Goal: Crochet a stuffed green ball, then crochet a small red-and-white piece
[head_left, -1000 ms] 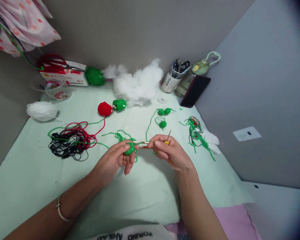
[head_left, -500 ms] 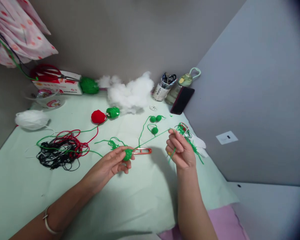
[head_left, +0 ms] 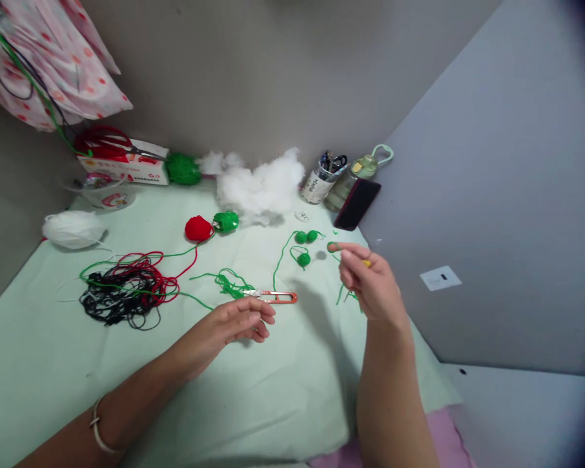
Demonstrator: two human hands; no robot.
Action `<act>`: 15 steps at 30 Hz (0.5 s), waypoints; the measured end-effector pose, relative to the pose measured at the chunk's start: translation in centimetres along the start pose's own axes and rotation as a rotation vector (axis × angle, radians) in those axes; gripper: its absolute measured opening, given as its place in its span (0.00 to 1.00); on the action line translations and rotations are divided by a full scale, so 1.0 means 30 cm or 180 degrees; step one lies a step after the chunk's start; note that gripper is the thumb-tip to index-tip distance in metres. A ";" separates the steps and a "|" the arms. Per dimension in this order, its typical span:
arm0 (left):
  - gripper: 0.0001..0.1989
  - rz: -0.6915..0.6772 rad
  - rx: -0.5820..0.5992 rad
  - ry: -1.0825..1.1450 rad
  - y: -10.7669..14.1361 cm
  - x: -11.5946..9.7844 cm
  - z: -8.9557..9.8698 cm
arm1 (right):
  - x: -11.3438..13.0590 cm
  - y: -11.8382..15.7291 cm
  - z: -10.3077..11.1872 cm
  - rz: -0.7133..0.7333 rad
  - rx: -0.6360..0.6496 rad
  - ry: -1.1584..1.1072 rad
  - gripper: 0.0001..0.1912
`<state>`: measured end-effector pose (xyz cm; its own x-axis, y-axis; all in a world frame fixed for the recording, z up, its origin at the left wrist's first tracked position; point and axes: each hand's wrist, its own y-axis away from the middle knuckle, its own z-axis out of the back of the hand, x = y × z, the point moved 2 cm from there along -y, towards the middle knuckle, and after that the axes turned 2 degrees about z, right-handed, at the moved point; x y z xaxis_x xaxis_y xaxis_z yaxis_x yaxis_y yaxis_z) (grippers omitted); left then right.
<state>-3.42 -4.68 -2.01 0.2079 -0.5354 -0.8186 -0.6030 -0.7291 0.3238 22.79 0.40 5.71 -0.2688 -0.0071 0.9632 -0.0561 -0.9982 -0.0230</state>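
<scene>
My left hand (head_left: 244, 320) is over the table, its fingers loosely apart and nothing in it. Just beyond its fingertips lie orange-handled thread snips (head_left: 283, 298), beside a loose tangle of green yarn (head_left: 228, 284). My right hand (head_left: 368, 276) is closed, raised at the right. A small green crocheted ball (head_left: 332, 247) shows at its index fingertip, above a shadow on the cloth. Within the right fist is a thin tool with a yellow part (head_left: 366, 263), apparently a crochet hook. Green yarn strands hang below that hand.
Several small green balls (head_left: 303, 259) lie mid-table. Black yarn (head_left: 121, 299) is tangled with red on the left. White stuffing (head_left: 258, 188), a pen cup (head_left: 318, 183), a bottle (head_left: 365, 166) and a phone (head_left: 357, 205) stand along the back. A partition (head_left: 492, 195) rises on the right.
The green ball has left my left hand and is now at my right fingertips. My left fingers have loosened, and my right hand has shifted slightly right.
</scene>
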 end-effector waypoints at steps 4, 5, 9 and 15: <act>0.13 0.0169 0.0520 -0.0572 0.014 0.022 -0.032 | -0.071 0.009 -0.056 0.0474 -0.0757 0.2130 0.17; 0.13 0.0229 0.0651 -0.0740 0.020 0.029 -0.043 | -0.075 0.015 -0.071 0.0620 -0.0922 0.2435 0.18; 0.12 0.0106 0.0860 -0.1552 0.036 0.045 -0.087 | -0.075 0.037 -0.147 0.0932 0.0170 0.2354 0.15; 0.08 -0.0401 0.0377 -0.2536 0.050 0.004 -0.065 | -0.119 0.079 -0.258 0.0807 0.1893 0.2607 0.15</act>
<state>-2.79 -6.69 -0.70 -0.3037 0.0440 -0.9517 -0.6984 -0.6897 0.1910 16.19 -1.48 0.14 -0.7890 -0.3993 0.4670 0.5159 -0.8433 0.1505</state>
